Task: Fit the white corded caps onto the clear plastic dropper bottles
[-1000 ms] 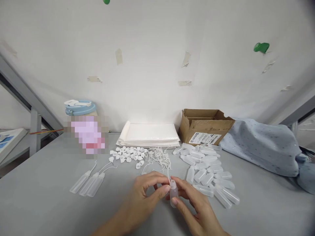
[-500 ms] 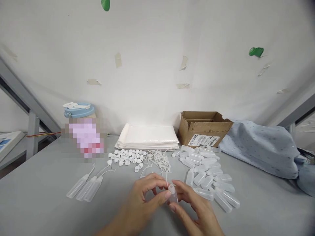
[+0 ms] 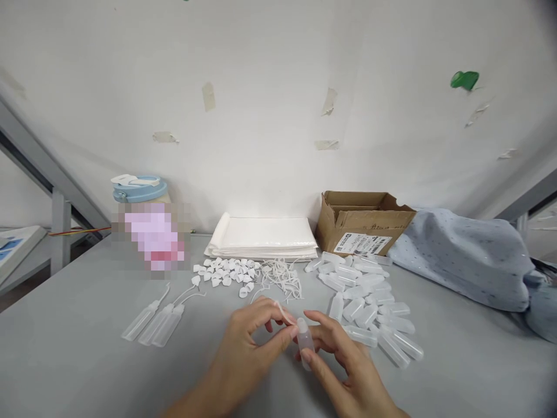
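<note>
In the right hand (image 3: 354, 364) is a translucent bottle (image 3: 306, 341).

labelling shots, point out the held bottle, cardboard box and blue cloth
Held bottle (image 3: 306, 341), head view: its body
Cardboard box (image 3: 369, 223), head view: front wall
Blue cloth (image 3: 462, 256), head view: middle
</note>
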`<state>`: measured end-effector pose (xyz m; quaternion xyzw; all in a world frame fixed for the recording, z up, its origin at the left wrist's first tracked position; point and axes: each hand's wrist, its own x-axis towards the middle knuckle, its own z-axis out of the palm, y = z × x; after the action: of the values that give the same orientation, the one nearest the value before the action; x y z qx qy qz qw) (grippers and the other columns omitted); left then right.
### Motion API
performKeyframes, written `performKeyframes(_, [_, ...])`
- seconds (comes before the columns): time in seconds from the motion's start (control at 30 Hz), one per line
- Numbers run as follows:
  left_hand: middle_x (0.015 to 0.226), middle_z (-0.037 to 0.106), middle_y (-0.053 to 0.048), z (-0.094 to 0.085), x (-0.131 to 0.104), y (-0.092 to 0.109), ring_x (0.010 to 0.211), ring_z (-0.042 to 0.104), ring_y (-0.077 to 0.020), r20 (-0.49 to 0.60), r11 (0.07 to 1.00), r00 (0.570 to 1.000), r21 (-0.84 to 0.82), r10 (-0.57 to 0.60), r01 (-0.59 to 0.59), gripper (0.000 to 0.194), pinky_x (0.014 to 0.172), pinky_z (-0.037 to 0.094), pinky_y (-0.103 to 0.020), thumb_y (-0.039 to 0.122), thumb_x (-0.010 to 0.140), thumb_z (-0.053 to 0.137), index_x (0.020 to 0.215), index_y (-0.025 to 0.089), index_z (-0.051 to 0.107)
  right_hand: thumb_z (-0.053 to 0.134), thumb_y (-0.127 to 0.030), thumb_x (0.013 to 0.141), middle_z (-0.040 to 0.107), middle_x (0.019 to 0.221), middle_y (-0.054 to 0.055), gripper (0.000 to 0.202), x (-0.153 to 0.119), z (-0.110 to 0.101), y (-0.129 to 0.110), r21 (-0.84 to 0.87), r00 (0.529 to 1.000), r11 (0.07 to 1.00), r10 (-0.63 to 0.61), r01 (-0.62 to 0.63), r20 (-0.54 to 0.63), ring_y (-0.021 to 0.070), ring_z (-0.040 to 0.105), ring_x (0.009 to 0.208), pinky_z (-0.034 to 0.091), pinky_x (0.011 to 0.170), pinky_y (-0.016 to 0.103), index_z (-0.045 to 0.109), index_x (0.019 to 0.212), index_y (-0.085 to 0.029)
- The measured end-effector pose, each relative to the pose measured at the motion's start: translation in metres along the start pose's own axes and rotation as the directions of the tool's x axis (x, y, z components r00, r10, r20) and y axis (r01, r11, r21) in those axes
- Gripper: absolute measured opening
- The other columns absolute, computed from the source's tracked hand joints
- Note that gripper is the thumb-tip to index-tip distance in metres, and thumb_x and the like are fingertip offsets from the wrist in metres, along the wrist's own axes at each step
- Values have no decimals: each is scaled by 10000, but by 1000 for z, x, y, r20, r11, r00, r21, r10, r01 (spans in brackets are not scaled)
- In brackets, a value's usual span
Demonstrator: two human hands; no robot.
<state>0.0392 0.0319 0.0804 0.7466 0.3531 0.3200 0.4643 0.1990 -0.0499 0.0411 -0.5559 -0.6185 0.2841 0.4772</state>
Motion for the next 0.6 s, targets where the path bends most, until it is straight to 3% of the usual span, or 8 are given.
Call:
performKeyframes(0.27, [767,639,-1,-7,3,4,723,539,-141,149,999,989,-47,-11,18,108,711,432,-262,235,835,534,748,194,584,470,-426,909,651,789,10,314,5,-5,-15,297,976,935,153,-193,154,161,656,757,515,756,303,487,1173,-256])
performKeyframes(0.6, [779,644,1,-10,5,-2,733,540,-143,145,999,989,-44,29,-22,83,726,437,-268,232,828,559,772,197,609,548,-447,874,679,845,32,311,10,-10,-25,437,925,823,261,-362,274,175,655,829,475,849,340,530,1105,-240])
